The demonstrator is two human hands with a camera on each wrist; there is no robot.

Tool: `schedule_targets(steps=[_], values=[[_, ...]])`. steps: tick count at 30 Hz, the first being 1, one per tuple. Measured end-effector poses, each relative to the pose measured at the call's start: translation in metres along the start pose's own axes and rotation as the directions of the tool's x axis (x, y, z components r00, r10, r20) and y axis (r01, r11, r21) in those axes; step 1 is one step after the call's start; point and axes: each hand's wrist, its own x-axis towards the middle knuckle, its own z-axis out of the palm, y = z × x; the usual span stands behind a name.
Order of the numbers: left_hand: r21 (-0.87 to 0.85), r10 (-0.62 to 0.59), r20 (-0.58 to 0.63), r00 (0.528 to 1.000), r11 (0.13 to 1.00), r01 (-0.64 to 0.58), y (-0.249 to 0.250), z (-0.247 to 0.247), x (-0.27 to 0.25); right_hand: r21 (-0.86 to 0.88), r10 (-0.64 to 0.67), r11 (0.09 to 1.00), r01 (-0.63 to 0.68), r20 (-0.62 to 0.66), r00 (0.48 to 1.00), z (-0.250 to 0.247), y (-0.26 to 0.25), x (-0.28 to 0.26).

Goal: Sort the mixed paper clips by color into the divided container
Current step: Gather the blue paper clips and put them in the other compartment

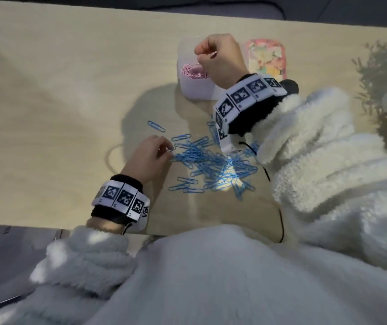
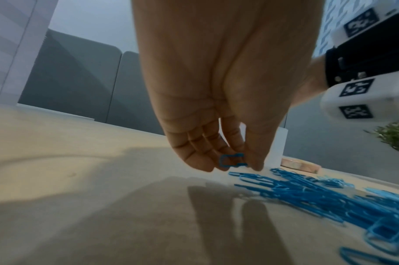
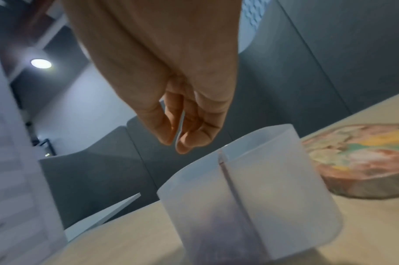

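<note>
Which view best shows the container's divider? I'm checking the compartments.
Right wrist: the translucent white plastic container fills it, its divider wall plain. Head shows it from above, partly behind the right hand. Left wrist shows only a sliver.

The table (image 1: 47, 90) is showing a pale, matt wood-grain surface. The container (image 3: 284, 206) is looking like frosted, translucent plastic. The blue paper clips (image 1: 211, 158) are gleaming with a smooth, glossy coating. The sleeves (image 1: 305, 141) are looking fluffy, like white fleece cloth.

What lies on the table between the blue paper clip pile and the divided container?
In the head view, only bare table separates the blue paper clip pile from the divided container, with the right wrist band above part of it.
</note>
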Motion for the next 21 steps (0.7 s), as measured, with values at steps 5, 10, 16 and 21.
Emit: schedule_targets(steps=[5,10,16,21], values=[[0.022,0.008,0.022,1.000,1.000,-0.009,0.009,0.011,0.009,-0.330,-0.014,0.929,0.168,0.422,0.907,0.021,0.053,-0.082],[0.040,0.045,0.069,0.997,0.998,-0.047,0.015,0.016,0.016,-0.511,-0.007,0.823,0.251,0.432,0.902,0.029,0.096,-0.109],[-0.086,-0.027,0.051,0.998,0.996,0.031,0.001,0.007,0.017,-0.307,0.085,0.952,-0.009,0.236,0.968,-0.018,0.109,-0.089],[-0.013,-0.023,-0.039,0.999,1.000,0.022,-0.002,-0.001,0.016,-0.202,0.204,0.967,-0.154,0.258,0.944,-0.044,0.123,-0.085]])
